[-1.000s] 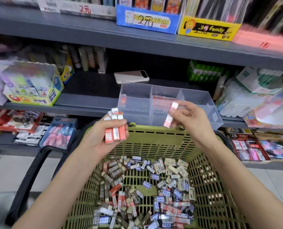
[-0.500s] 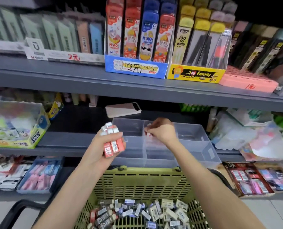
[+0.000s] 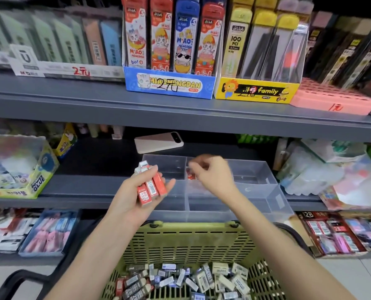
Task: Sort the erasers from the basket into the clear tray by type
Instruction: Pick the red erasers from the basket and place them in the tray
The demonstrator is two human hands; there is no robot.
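On the grey shelf (image 3: 89, 185), middle tier, the sorting is judged to be at an early stage. Only one piece can be made out in the receiving tray, and the bulk of the stock is yet to be moved.

1. Green basket (image 3: 191, 237): stood below and in front of the shelf edge. A loose heap of erasers (image 3: 180, 280) is held in it, mixed together: dark-sleeved, white-sleeved, blue-labelled and a few red. All of these are left to be sorted.

2. Clear tray (image 3: 256, 176): set on the shelf just behind the basket's far rim and divided by clear walls into several compartments. Apart from the piece listed last, no contents can be made out, though glare on the walls leaves this uncertain.

3. Phone (image 3: 158, 141): laid flat on the shelf behind the tray. It is not counted as part of the task.

4. Right hand (image 3: 212, 176): held over the tray's back row, fingers curled and blurred. Whether anything is pinched in them cannot be told.

5. Left hand (image 3: 137, 198): raised near the tray's front left corner, fingers and thumb clamped round item 6.

6. Bundle of red erasers (image 3: 151, 187): several pieces, stood on end in the left hand. These are judged to be next for the tray, alongside their like.

7. Single red eraser (image 3: 190, 175): seen in the middle compartment of the tray's back row, close against the left divider and just below the right hand's fingertips.
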